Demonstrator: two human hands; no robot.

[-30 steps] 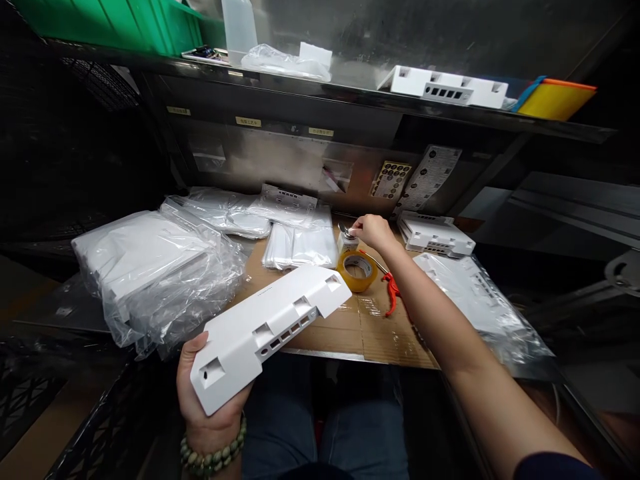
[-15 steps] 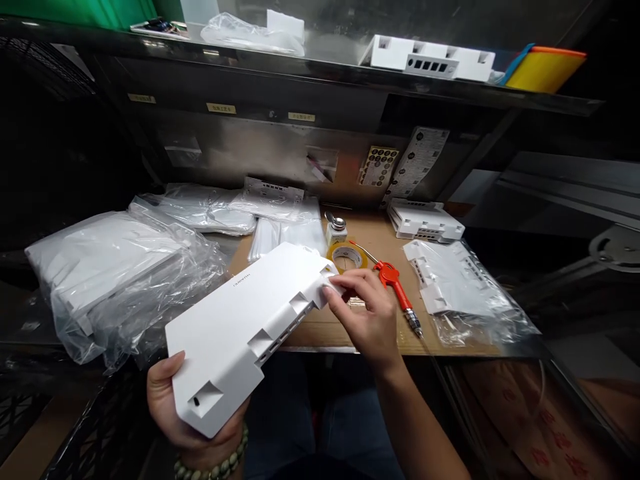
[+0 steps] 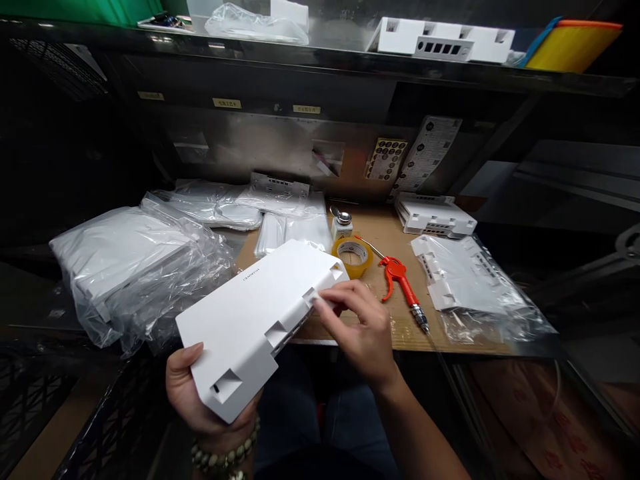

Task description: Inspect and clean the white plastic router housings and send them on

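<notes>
My left hand (image 3: 186, 390) grips the near left end of a white plastic router cover (image 3: 250, 310) marked HUAWEI, thumb on top and fingers underneath. The cover is tilted above the front edge of the bench, and its long side with square notches and port openings faces right. My right hand (image 3: 361, 330) is at that side, thumb and index finger pinched together by a notch near the far end. Whatever lies between those fingertips is too small to make out. Just beyond are a roll of yellow tape (image 3: 368, 264) and a red air blow gun (image 3: 399, 272).
Bagged white covers (image 3: 120, 250) are piled on the left, and another bagged cover (image 3: 460, 273) lies right. Stacked covers (image 3: 437, 217) sit behind it. A small bottle with a metal top (image 3: 343, 225) stands mid-bench. An overhead shelf (image 3: 320, 59) holds another white cover (image 3: 445, 41).
My right fingertips have moved along the notched side from the far corner to the neighbouring notch. The cover and my left hand have shifted slightly right in view, as has the whole scene.
</notes>
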